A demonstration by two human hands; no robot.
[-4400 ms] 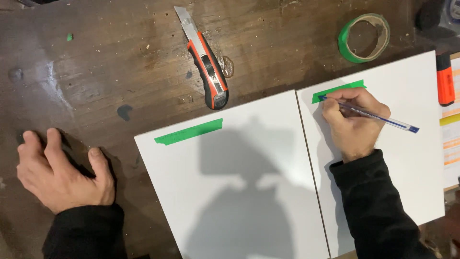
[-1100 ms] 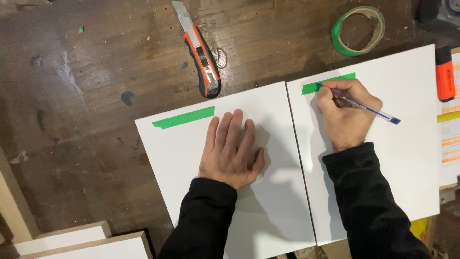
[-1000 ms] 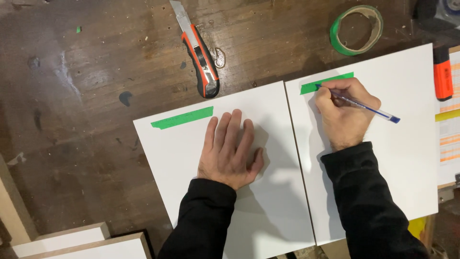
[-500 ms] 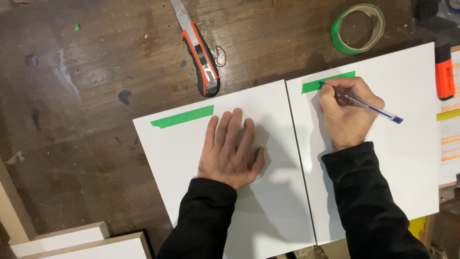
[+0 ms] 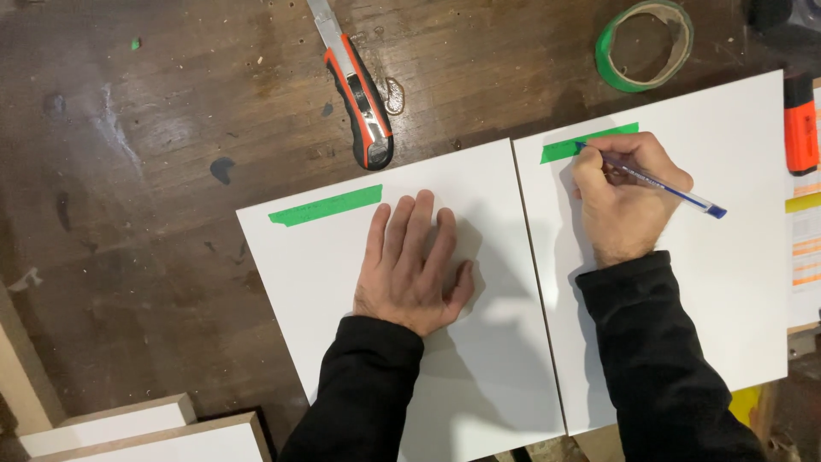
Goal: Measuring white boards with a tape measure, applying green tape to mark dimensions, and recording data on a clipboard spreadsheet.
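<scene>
Since the earliest frame, our left hand (image 5: 412,265) has left the bare wood near the table's left edge and now lies on the left white rectangular board (image 5: 342,274); over the last second it has stayed there. Our right hand (image 5: 623,198) has kept its place at the strip on the other board, the pen tip only creeping a little along it.

The left hand grasps nothing: it is flat and released, palm down, fingers (image 5: 416,224) straight and slightly spread, pressing the board just below its strip of green tape (image 5: 325,205). The right hand is clenched around a thin blue ballpoint pen (image 5: 676,190), whose tip touches the second strip of green tape (image 5: 588,144), stuck near the top left corner of the right white rectangular board (image 5: 735,282).

We count two white boards, side by side with a thin seam between them, at the near right part of the dark wooden table (image 5: 145,197); two tape strips, one on each; one pen. Beyond the boards lie one orange-and-black utility knife (image 5: 359,94), towards the far edge, and one roll of green tape (image 5: 643,44), near the far right corner. One orange marker (image 5: 800,128) lies at the right edge. Two pale board pieces (image 5: 145,432) are stacked at the near left corner.
</scene>
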